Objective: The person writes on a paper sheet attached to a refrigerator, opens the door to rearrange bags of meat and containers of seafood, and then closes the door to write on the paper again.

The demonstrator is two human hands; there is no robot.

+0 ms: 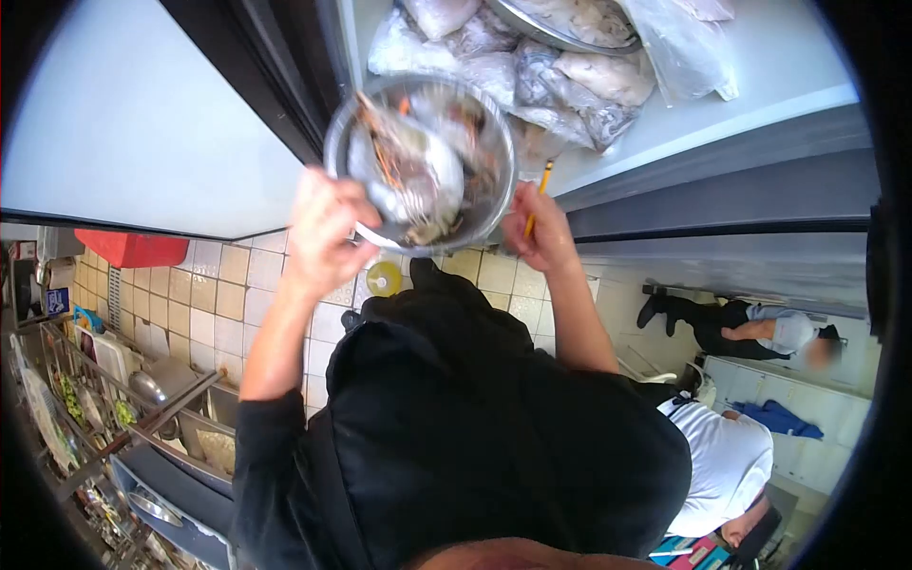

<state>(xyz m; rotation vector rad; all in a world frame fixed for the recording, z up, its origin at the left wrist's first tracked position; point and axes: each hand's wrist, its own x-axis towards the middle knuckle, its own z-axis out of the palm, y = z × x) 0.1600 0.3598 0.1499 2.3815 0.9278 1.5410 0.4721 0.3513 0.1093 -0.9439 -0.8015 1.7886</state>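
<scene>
A round metal bowl (338,142) is tilted toward me at the front of a cold cabinet (788,57) with its door swung out. Inside it lie blurred pieces of seafood (418,161) with orange legs, which look like large prawns. My left hand (328,228) is closed on the bowl's near left rim, thumb below. On the opposite side my right hand (541,228) is closed with its fingers at the rim, and a yellow pencil (546,176) sticks up from between them. Behind the bowl, bagged pale seafood (608,81) fills the cabinet floor.
Another metal bowl (532,28) rests on the bags. The open door (142,123) stands to my left, above a red container (133,249). Racks with trays (142,427) line the lower left. Two people are at the right, one in a white shirt (727,456) close behind me.
</scene>
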